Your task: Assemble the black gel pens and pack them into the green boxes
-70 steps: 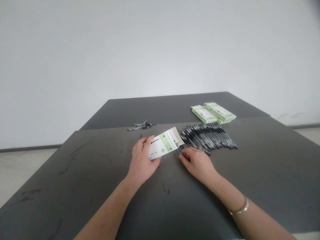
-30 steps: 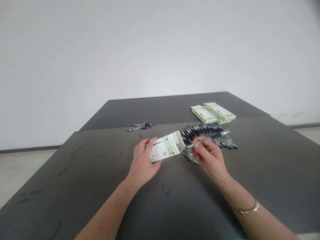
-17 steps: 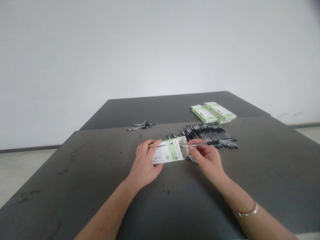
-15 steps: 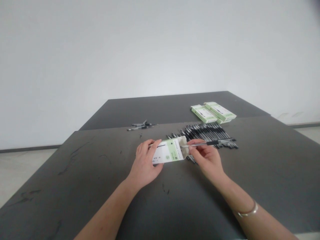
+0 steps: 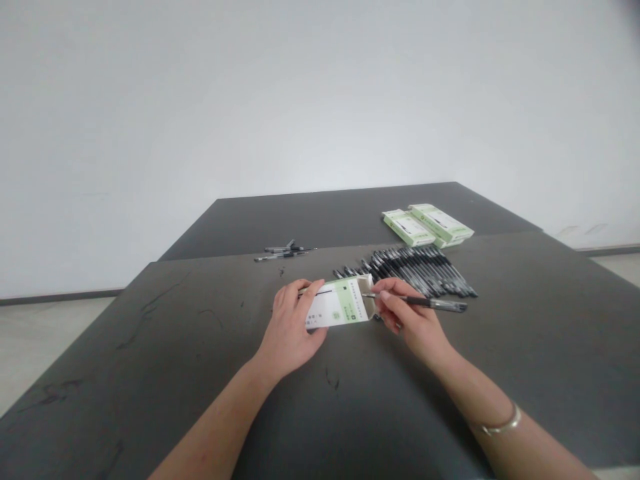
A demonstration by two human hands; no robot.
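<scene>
My left hand (image 5: 293, 321) grips a white and green pen box (image 5: 340, 303) from its left side, fingers over the top and thumb along the near edge. The box's right end is open, facing my right hand (image 5: 407, 312). Between that hand's thumb and fingers is a pen (image 5: 443, 305) with a dark grip and clear cap. Its left tip reaches the mouth of the box, and its capped end sticks out to the right. Behind the right hand lies a row of several black pens (image 5: 415, 267), partly hidden by the hand and box.
Two joined dark tables (image 5: 200, 373) bear everything. Several loose pens (image 5: 285, 252) lie beyond my left hand. More white and green boxes (image 5: 440, 223) rest at the back right, leaning on one another. A pale wall (image 5: 300, 100) stands behind.
The pen in my right hand has tilted, its capped end now lower and pointing right. My right hand has shifted slightly; the left hand and box have barely moved.
</scene>
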